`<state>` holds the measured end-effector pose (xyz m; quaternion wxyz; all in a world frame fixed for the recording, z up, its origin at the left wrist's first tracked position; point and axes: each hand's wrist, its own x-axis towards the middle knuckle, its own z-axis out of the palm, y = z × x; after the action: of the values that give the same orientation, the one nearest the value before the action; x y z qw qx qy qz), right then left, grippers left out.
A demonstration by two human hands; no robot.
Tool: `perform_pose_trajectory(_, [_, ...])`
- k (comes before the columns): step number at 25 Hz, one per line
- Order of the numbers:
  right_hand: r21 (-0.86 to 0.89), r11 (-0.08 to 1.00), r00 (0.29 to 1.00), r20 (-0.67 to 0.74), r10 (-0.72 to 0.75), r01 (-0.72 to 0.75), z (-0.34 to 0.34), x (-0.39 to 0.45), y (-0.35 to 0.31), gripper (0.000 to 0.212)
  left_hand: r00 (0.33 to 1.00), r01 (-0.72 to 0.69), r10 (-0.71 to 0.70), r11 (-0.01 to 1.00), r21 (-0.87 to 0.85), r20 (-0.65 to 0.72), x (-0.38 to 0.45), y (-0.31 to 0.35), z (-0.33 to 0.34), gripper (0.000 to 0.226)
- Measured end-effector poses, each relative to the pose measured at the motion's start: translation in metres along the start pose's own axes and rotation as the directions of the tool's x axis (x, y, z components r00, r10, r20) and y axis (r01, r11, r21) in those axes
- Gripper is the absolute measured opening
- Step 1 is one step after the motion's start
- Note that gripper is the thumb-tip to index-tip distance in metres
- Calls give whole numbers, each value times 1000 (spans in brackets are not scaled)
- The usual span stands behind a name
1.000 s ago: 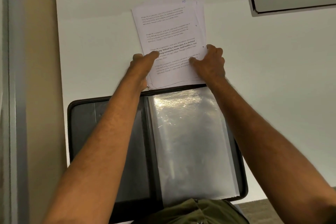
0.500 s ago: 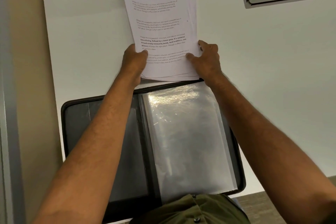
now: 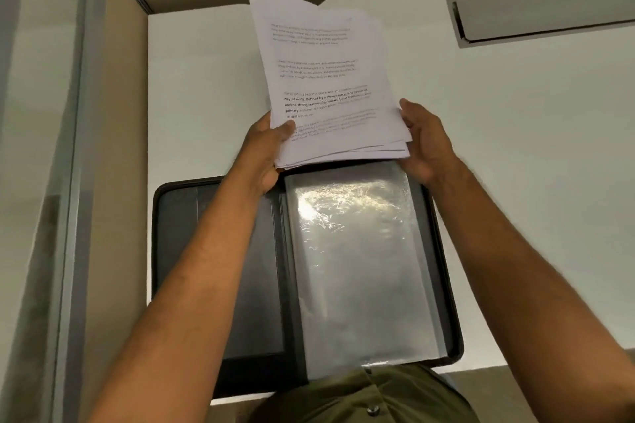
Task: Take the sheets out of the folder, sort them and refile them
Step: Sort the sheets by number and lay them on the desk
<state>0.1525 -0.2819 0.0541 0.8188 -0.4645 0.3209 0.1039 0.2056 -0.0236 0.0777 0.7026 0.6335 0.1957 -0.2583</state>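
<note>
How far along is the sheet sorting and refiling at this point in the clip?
Done: the sheets are out, and the open folder shows a clear sleeve with no sheet visible in it. In hand: the left hand and right hand hold the uneven stack above the desk. Left: sorting and refiling.

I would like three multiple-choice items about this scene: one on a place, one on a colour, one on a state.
1. Where are the sheets?
A. inside the folder
B. in both hands, beyond the folder
C. on the floor

2. What colour is the folder cover?
A. black
B. red
C. yellow

3. How is the folder?
A. zipped
B. upright
C. lying open

Key: 1 B, left hand and right hand grip the stack's sides; 2 A, its rim and inner cover are black; 3 C, a clear sleeve lies exposed.
</note>
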Motion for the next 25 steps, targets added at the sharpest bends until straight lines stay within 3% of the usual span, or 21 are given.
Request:
perform_pose_trajectory(4, [-84, 995, 997, 65, -45, 50, -8, -43, -7, 26, 997, -42, 38, 997, 62, 67, -54, -22, -2, 32])
perform_pose_trajectory(11, [-343, 879, 944, 118, -309, 331, -68, -128, -26, 37, 952, -148, 117, 985, 89, 283, -124, -48, 51, 39])
perform_pose_trajectory(15, [-439, 811, 920, 120, -372, 385, -127, -175, -37, 34, 948, -219, 189, 971, 95, 255, -159, -57, 115, 31])
perform_pose_trajectory(19, [-461, 762, 884, 127, -450, 454, -189, -219, -54, 17, 942, -289, 249, 942, 171, 224, -191, -75, 182, 33])
perform_pose_trajectory(25, [-436, 740, 852, 150, -502, 512, -271, -258, -63, 25, 907, -373, 313, 908, 193, 281, -231, -101, 244, 36])
